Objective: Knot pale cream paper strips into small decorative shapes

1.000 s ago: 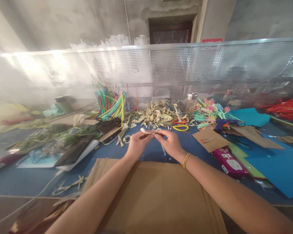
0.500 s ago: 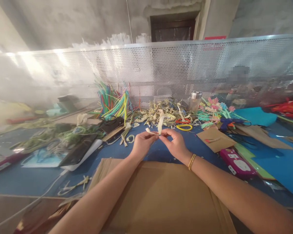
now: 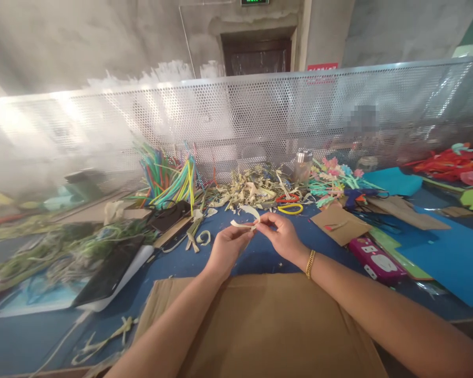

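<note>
My left hand [image 3: 227, 247] and my right hand [image 3: 280, 234] meet above the blue table top, both pinched on one pale cream strip [image 3: 244, 219] that curls up between the fingertips. A gold bracelet sits on my right wrist. A brown cardboard sheet [image 3: 260, 325] lies under both forearms. Behind the hands lies a heap of similar pale strips [image 3: 252, 190].
A bundle of coloured straws [image 3: 169, 176] stands at the back left by black scissors [image 3: 167, 212]. A tablet [image 3: 112, 270] lies at left. A yellow ring [image 3: 290, 208], a metal-capped jar [image 3: 302, 165], paper flowers [image 3: 335, 178], a pink box [image 3: 372, 260] and blue sheets [image 3: 449, 262] are at right. A perforated metal screen [image 3: 260, 115] borders the table.
The strip between my fingers stood upright half a second ago and is now bent into a low curl. My hands stayed together; the view shifted slightly.
</note>
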`<control>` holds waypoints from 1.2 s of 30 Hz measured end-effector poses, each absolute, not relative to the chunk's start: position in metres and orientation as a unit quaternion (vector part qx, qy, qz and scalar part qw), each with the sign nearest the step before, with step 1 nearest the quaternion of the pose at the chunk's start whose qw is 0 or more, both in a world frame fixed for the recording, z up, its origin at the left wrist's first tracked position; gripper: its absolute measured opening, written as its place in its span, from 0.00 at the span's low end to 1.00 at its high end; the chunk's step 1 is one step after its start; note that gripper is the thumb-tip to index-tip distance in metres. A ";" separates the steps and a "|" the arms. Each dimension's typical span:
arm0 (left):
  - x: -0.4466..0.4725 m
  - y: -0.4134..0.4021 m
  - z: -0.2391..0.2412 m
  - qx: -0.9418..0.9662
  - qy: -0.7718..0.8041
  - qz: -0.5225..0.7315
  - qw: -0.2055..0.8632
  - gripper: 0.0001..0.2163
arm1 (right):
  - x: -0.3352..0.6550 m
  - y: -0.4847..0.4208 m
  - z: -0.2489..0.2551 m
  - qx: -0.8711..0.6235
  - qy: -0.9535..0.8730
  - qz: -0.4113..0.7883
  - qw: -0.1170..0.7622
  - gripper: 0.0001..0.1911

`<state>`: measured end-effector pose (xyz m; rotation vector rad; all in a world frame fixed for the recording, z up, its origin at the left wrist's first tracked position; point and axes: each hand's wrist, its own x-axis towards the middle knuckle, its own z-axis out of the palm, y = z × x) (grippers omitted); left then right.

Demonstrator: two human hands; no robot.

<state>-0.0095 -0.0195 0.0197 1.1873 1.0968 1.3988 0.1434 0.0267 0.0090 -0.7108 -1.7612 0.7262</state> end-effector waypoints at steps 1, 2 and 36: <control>-0.009 -0.020 0.020 0.481 0.447 0.575 0.488 0.12 | 0.143 0.028 0.008 -0.295 -0.731 0.325 0.523 0.08; -0.009 -0.020 0.021 0.477 0.447 0.577 0.491 0.12 | 0.143 0.029 0.007 -0.293 -0.727 0.339 0.521 0.08; -0.025 -0.005 0.012 0.525 0.470 0.562 0.432 0.14 | 0.141 0.022 0.000 -0.326 -0.831 0.160 0.422 0.07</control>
